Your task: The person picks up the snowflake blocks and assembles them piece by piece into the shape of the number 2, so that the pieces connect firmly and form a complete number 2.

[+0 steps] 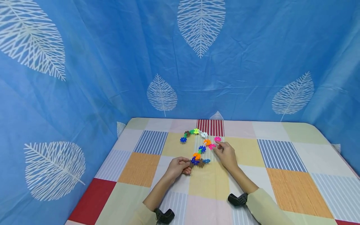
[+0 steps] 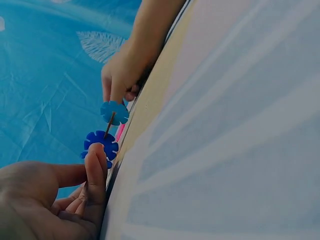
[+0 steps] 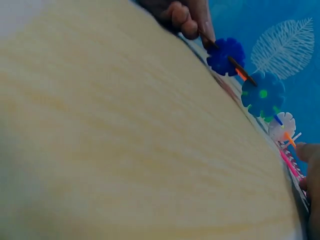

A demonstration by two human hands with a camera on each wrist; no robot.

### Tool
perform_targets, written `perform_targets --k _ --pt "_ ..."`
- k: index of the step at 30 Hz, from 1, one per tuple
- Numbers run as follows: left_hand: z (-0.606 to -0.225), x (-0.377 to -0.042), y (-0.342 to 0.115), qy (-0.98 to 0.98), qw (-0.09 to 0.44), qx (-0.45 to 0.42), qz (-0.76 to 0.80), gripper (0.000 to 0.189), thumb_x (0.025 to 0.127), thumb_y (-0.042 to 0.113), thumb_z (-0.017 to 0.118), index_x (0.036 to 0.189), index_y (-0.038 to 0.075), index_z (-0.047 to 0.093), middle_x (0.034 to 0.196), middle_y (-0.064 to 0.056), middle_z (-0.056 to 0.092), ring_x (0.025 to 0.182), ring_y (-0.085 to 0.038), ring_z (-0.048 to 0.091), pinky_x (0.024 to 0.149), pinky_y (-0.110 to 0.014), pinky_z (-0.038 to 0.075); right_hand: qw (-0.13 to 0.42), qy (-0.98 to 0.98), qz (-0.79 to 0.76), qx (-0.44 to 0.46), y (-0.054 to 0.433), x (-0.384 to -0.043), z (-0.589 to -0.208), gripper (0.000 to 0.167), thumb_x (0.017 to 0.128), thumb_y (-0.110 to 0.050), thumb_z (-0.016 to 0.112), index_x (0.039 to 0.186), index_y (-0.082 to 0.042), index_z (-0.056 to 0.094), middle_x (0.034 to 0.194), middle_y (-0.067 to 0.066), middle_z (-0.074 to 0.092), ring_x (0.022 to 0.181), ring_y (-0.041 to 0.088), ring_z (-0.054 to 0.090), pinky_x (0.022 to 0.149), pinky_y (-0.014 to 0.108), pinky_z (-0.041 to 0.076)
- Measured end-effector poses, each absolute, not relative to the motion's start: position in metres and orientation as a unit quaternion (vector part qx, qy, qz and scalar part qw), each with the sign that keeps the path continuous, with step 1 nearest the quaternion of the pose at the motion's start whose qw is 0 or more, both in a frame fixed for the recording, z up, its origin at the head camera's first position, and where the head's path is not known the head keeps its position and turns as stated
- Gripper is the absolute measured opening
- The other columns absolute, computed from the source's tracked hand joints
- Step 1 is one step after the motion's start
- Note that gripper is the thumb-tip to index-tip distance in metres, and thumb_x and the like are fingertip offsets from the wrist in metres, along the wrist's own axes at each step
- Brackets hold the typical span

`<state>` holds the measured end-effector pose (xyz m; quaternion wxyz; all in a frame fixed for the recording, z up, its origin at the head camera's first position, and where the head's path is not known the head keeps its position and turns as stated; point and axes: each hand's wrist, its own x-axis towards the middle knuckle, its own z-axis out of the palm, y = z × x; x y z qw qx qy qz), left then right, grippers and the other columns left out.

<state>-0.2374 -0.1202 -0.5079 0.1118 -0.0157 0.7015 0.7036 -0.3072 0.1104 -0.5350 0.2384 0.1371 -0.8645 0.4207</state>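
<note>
A curving chain of interlocking notched plastic discs lies on the table, with a dark blue disc (image 1: 183, 140), a yellow-green disc (image 1: 196, 131), a white disc (image 1: 204, 134) and orange discs (image 1: 197, 155) along it. At the near end my left hand (image 1: 179, 166) pinches a brown disc (image 1: 191, 163) between thumb and fingertips, beside dark blue discs (image 2: 101, 145). A light blue disc (image 2: 114, 113) sticks out to the right there. My right hand (image 1: 226, 154) has thumb and index finger at a pink disc (image 1: 212, 146) by the chain's middle, seemingly pinching it; its fingertips partly hide the contact.
Another pink disc (image 1: 217, 139) lies just beyond the right fingertips. A patchwork-patterned cloth covers the table (image 1: 140, 193). Blue curtains (image 1: 239, 78) with white leaf prints hang behind and on the left. Black wrist devices (image 1: 237, 200) sit on both forearms.
</note>
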Motion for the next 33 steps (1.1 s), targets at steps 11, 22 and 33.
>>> perform_targets --k 11,22,33 --pt "-0.509 -0.237 -0.118 0.716 0.117 0.0 0.688 0.021 0.091 -0.001 0.053 0.107 -0.013 0.054 0.065 -0.008 0.063 0.05 -0.009 0.059 0.051 -0.021 0.053 0.193 -0.865 0.443 0.135 0.115 -0.306 -0.533 0.02 0.081 -0.011 0.071 0.098 -0.003 0.063 0.083 0.006 0.061 0.066 0.014 0.05 0.056 0.024 0.043" --pt "-0.51 -0.238 -0.122 0.686 0.111 -0.004 0.719 0.022 0.091 -0.004 0.051 0.108 -0.018 0.052 0.065 -0.007 0.062 0.052 -0.009 0.059 0.051 -0.02 0.052 0.028 -0.678 0.715 0.166 0.121 -0.269 -0.532 0.031 0.088 0.006 0.056 0.118 0.012 0.055 0.09 0.03 0.057 0.074 0.026 0.067 0.068 0.035 0.055" --pt "-0.511 -0.237 -0.121 0.686 0.101 -0.008 0.721 0.022 0.091 -0.002 0.052 0.108 -0.016 0.053 0.065 -0.006 0.061 0.052 -0.008 0.059 0.051 -0.018 0.052 -0.061 -0.671 0.731 0.108 0.124 -0.257 -0.525 0.035 0.084 0.009 0.057 0.119 0.014 0.053 0.081 0.022 0.064 0.072 0.029 0.067 0.068 0.037 0.055"
